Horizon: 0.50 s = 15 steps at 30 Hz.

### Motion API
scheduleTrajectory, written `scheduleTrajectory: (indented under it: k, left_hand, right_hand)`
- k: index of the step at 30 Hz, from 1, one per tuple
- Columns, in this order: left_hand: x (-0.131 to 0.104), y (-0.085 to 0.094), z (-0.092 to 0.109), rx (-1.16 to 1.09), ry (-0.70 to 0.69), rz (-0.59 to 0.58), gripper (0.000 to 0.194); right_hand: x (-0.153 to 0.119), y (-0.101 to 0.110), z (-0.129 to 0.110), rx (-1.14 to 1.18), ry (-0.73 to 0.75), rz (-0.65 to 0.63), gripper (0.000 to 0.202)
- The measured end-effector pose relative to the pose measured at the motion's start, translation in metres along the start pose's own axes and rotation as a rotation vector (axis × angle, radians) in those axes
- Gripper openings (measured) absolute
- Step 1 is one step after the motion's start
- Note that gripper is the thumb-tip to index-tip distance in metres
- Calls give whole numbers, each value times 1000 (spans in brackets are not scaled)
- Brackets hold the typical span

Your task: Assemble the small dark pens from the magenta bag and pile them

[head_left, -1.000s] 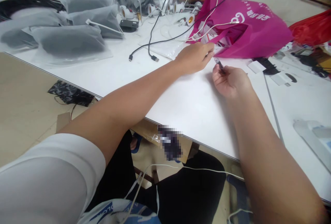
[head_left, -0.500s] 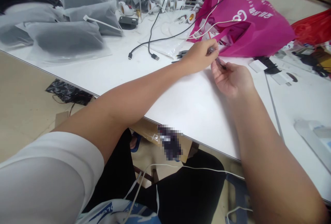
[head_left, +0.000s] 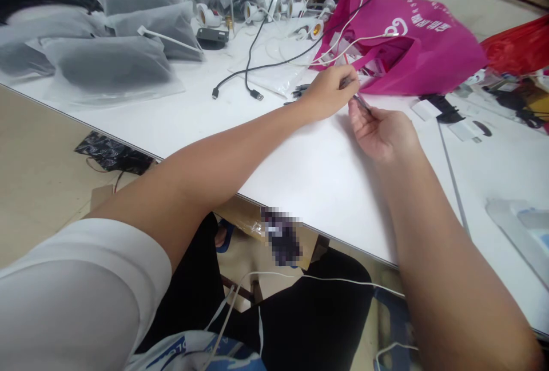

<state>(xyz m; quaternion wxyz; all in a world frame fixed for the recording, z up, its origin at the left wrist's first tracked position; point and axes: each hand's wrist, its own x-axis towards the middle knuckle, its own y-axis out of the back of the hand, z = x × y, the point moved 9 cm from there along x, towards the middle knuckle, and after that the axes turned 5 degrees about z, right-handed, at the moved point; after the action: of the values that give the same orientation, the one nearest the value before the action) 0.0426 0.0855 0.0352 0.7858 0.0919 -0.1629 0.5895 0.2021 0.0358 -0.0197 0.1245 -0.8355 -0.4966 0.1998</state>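
Above the white table (head_left: pixel 309 171), my left hand (head_left: pixel 332 92) is closed, its fingers curled round one end of a thin dark object (head_left: pixel 363 103). My right hand (head_left: pixel 381 131), palm turned partly up, pinches the other end of it. The object slants between the two hands; the fingers cover much of it, so its kind does not show. Just beyond both hands lies a magenta bag (head_left: pixel 446 51) with small packets (head_left: pixel 377 67) in its mouth. Several dark slim pieces (head_left: pixel 301 90) lie behind my left wrist.
Frosted bags (head_left: pixel 111 65) with dark contents sit at the back left. Black USB cables (head_left: pixel 257 94) and white lamp holders (head_left: pixel 209 15) lie at the back middle. White pieces and a black strap (head_left: pixel 446 109) are right of my hands. The table's front edge (head_left: pixel 317 228) runs below my forearms.
Both hands stay close together in nearly the same place. The fingers of my left hand have shifted slightly, and a little more of the thin dark object shows between the hands.
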Motion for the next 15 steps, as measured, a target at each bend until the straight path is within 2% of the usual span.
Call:
scheduleTrajectory:
  k: [3,8,12,15]
  left_hand:
    - [-1,0,1,-21,22,8,44]
    - [-5,2,2,-72,93,45,39]
    - [-6,4,3,-19,111,70,28]
    - [-4,9,-3,-76,181,116,26]
  right_hand:
    - [7,1,1,-50,46,-48,27]
    - [12,4,3,-32,48,-39,30]
    - [5,0,4,-15,2,-47,33]
    - [-4,-1,2,44,-40,4,42]
